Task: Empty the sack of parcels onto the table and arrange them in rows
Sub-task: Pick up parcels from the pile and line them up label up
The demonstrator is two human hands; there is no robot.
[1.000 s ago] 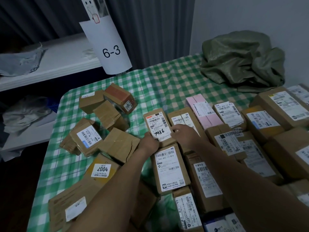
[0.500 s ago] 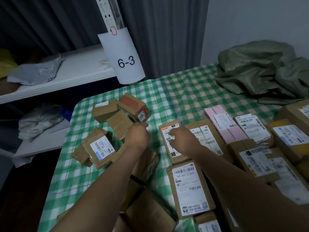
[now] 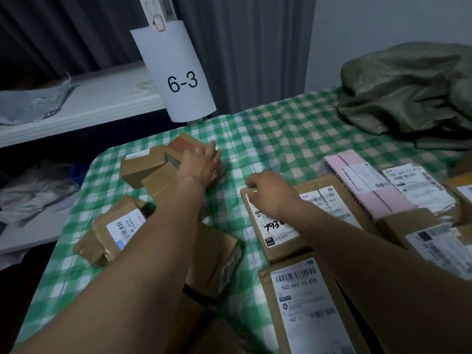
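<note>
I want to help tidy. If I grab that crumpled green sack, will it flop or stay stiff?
Probably floppy: the green sack lies slumped in soft folds. Likely light too, since it looks collapsed and emptied. It should not roll, resting spread on the table.

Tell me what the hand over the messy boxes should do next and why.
Probably the left hand should grip the brown cardboard box with the red patch under its spread fingers; that box lies in the loose heap, outside the rows by the right hand.
</note>
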